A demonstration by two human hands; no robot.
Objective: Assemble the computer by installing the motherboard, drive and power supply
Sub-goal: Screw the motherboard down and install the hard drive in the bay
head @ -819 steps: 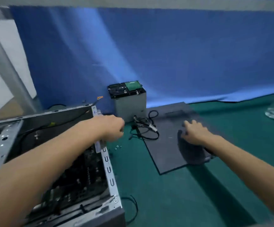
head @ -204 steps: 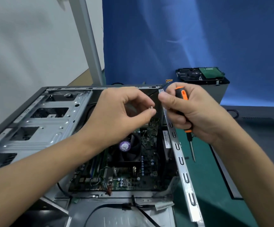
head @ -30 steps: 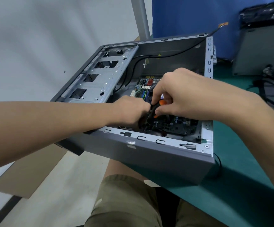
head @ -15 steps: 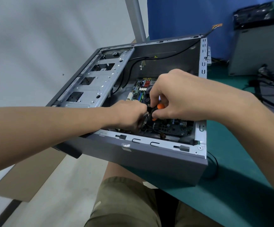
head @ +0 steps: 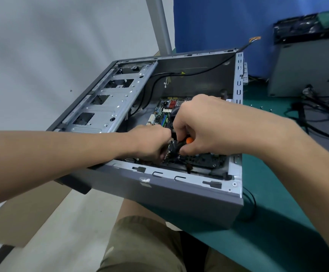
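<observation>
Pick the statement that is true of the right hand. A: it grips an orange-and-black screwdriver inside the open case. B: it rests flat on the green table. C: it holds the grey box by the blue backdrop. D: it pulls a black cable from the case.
A: the right hand curls round the screwdriver, its orange handle showing between the fingers, above the motherboard inside the case.

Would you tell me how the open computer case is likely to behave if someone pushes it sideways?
Probably stiff, as the computer case is folded sheet metal. Its left part seems to overhang the green table, so a push leftward might tip it off. Likely fairly heavy, with the motherboard inside.
</observation>
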